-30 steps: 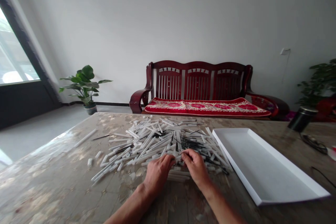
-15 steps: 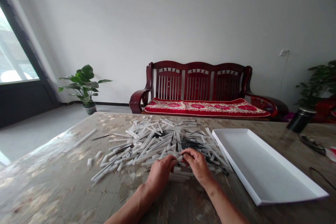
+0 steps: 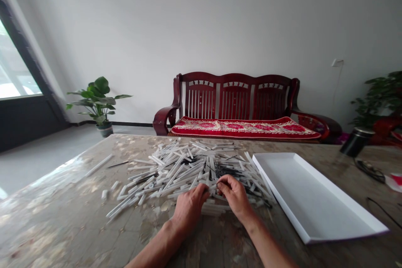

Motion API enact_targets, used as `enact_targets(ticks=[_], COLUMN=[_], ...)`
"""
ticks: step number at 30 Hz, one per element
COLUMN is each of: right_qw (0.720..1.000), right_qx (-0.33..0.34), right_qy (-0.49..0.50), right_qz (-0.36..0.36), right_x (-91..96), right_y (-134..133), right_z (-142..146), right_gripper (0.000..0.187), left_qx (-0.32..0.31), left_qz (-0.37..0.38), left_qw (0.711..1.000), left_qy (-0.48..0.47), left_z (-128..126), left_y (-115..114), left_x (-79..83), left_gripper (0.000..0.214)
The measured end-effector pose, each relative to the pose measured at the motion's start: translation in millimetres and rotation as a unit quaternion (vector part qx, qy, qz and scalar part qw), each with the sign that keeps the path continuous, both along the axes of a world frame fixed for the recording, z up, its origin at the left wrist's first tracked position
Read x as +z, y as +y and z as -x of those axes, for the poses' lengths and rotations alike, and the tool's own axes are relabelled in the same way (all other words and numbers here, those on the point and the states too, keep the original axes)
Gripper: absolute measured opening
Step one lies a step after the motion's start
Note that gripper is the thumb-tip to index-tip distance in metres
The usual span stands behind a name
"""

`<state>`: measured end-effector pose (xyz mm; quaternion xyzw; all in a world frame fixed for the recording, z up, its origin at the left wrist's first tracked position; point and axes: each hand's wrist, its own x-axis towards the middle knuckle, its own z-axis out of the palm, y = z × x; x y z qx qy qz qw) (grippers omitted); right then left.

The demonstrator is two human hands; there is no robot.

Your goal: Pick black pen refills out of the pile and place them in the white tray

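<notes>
My left hand (image 3: 190,206) is closed in a pinch, thumb against fingers, at the near edge of a pile of pen parts (image 3: 176,171). Facing it, my right hand (image 3: 234,196) is also pinched shut, its fingertips a short gap from the left ones. Whatever small piece sits in either pinch is hidden by the fingers or lost against the pale pile. White tubes, short white caps and thin black rods make up the heap. Several white tubes (image 3: 215,208) lie in a row on the table between and below my hands.
A shallow white box lid (image 3: 326,201) lies right of the pile. Left of it are a loose white tube (image 3: 99,165), a thin dark rod (image 3: 117,164) and short white pieces. A black cylinder (image 3: 357,142) and cables stand at the far right. Behind the table is a wooden bench (image 3: 237,96).
My two hands have drawn slightly apart, opening a small gap between the fingertips. Both stay pinched. The whole view has shifted a little; the pile looks the same.
</notes>
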<state>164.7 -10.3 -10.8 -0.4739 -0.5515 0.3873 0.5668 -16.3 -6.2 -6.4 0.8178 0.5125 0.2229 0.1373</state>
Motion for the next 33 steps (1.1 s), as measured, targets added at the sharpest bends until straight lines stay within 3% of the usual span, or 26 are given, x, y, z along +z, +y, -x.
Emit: enact_targets(ticks=[4, 11, 19, 24, 29, 33], right_qw=[1.0, 0.984, 0.985, 0.981, 0.978, 0.946], right_qx=[-0.024, -0.088, -0.063, -0.083, -0.186, -0.32], right_qy=[-0.005, -0.141, -0.135, -0.145, -0.063, 0.024], right_qz=[0.004, -0.064, -0.088, -0.097, -0.076, -0.05], right_x=[-1.3, -9.6, -5.6, -6.9, -2.0, -3.0], right_y=[3.5, 4.9, 0.1, -0.7, 7.3, 16.6], right_z=[-6.6, -12.8, -0.6, 2.1, -19.5, -45.5], right_gripper=[0.022, 0.019, 0.016, 0.016, 0.024, 0.031], left_qx=[0.002, 0.03, 0.01, -0.001, 0.028, 0.06], left_qz=[0.011, 0.015, 0.006, -0.01, -0.077, -0.191], left_qw=[1.0, 0.999, 1.0, 1.0, 0.996, 0.98], left_qy=[0.024, 0.023, 0.025, 0.023, 0.025, 0.005], left_z=[1.5, 1.3, -0.5, -1.0, 10.0, 26.1], left_y=[0.7, 3.2, 0.7, 0.1, 7.9, 18.2], left_x=[1.1, -0.7, -1.0, -2.5, -5.1, -4.5], left_gripper=[0.023, 0.025, 0.025, 0.024, 0.022, 0.021])
